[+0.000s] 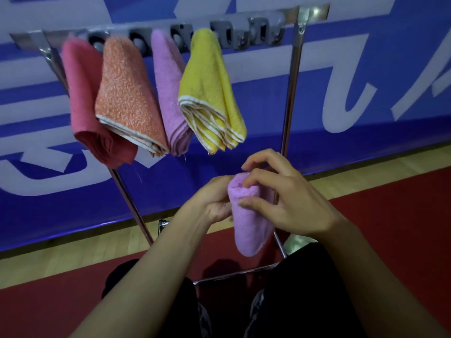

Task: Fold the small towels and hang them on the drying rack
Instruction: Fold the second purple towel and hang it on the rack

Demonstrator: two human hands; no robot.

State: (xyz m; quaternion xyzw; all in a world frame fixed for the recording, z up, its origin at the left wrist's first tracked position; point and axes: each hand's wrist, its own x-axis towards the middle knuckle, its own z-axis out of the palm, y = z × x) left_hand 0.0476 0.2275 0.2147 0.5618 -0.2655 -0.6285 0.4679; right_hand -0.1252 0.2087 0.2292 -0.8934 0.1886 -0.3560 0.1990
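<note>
1. A blue banner [366, 57] with large white lettering fills the wall behind, running across the whole view.
2. Below it lies a strip of light wooden floor [61, 259], slanting upward toward the right.
3. Nearer the camera the floor is covered by a dark red mat [402, 215].
4. A bluish sheen of light shows along the banner's lower edge.

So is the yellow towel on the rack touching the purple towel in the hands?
Apart. The head view shows blue wall between the yellow towel and the held purple towel below.
</note>
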